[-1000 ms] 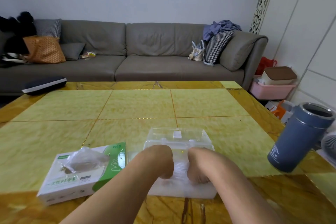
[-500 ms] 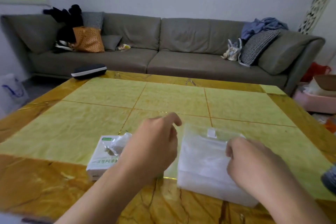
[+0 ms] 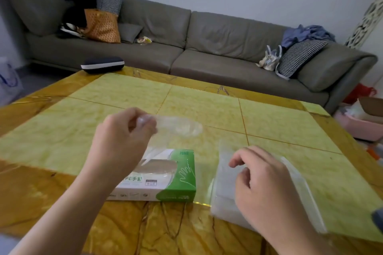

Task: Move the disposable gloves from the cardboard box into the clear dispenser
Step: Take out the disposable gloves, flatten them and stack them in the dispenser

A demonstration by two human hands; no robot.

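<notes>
A white and green cardboard glove box (image 3: 165, 178) lies flat on the yellow table (image 3: 207, 109), its oval opening facing up. My left hand (image 3: 122, 136) is raised above the box and pinches a thin clear glove (image 3: 178, 126) that trails right and down toward the opening. To the right lies the clear dispenser (image 3: 226, 188), filled with a whitish stack of gloves. My right hand (image 3: 263, 180) hovers over the dispenser with fingers loosely curled, holding nothing that I can see.
A dark case (image 3: 102, 64) sits at the table's far left corner. A grey sofa (image 3: 186, 47) with cushions and bags runs behind the table. A dark blue object (image 3: 378, 218) shows at the right edge. Pink storage boxes (image 3: 360, 122) stand right.
My left hand moved from the dispenser to the cardboard box and lifted a clear glove out of it. My right hand stayed over the dispenser. The view swung left.
</notes>
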